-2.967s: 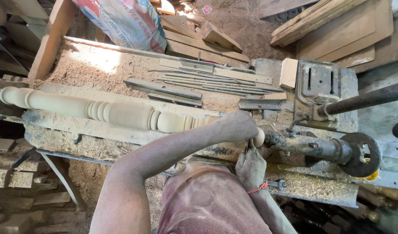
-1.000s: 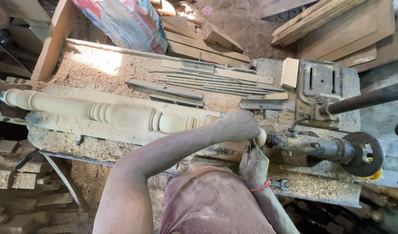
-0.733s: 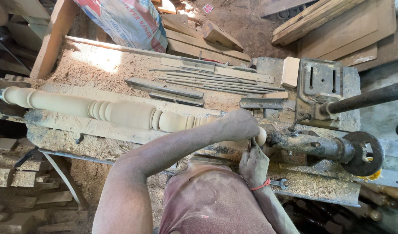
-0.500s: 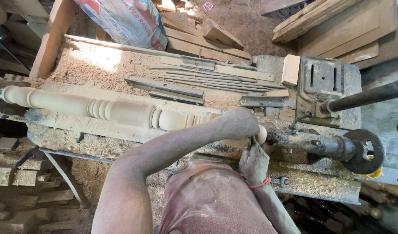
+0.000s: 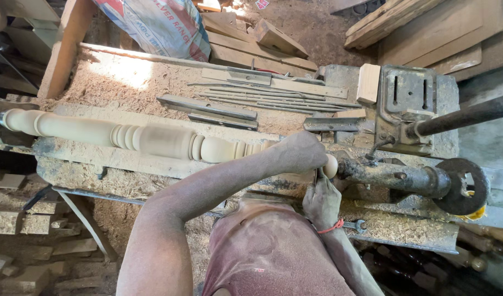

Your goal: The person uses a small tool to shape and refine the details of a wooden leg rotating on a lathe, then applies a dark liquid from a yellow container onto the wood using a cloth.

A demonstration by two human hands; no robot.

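A long pale turned wooden spindle (image 5: 153, 140) lies across the lathe, blurred as if spinning. Its rounded right end (image 5: 331, 164) meets the rusty tailstock (image 5: 396, 176). My left hand (image 5: 298, 152) is curled over the spindle's right end, its fingers closed down onto the blade of a dark chisel (image 5: 318, 176). Just below it, my right hand (image 5: 321, 201), with a red thread at the wrist, grips the chisel's lower part and points it up at the wood. Both arms are dusted with sawdust.
Sawdust (image 5: 114, 82) covers the lathe bed. Several long metal chisels (image 5: 273, 96) and flat bars (image 5: 207, 107) lie behind the spindle. A metal block with a dark shaft (image 5: 465, 115) and a handwheel (image 5: 462, 186) stand at the right. A spanner (image 5: 354, 225), wooden planks (image 5: 426, 27) and a printed sack (image 5: 158, 24) lie around.
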